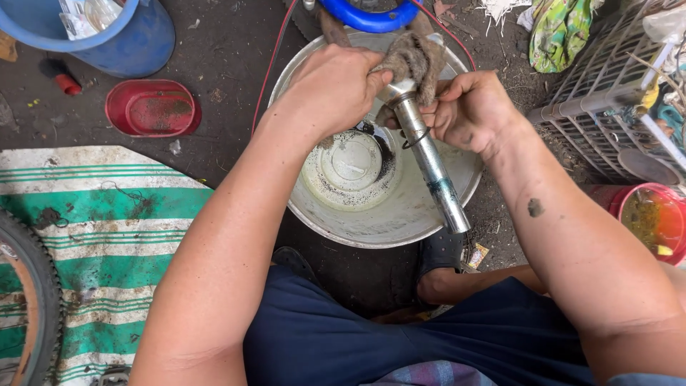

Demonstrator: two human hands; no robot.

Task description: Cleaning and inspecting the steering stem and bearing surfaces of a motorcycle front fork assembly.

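The left hand (334,89) is closed in a fist around a grey, frayed rag (413,58), pressing it onto the far end of a metal tube (429,161); the right hand (471,111) is curled round the tube just below the rag, fingers wrapped and thumb on top, holding it steady. Seen from the head camera looking down, the tube slants from the hands toward the near right, its open end hanging above the rim of a wide, grimy white basin (400,221) on the dirt ground. A thin wire ring sits round the tube close to the right hand. It looks like a wiping step, the rag rubbing the tube's upper end; working farther down the tube would likely call for a shifted right-hand grip. To the left lie a red oval lid (152,107), a blue bucket (136,43) at the far left, a green and white striped mat (100,236) and part of a bicycle tyre (32,286). To the right stand a white plastic crate (600,107) and a red bowl (654,218)
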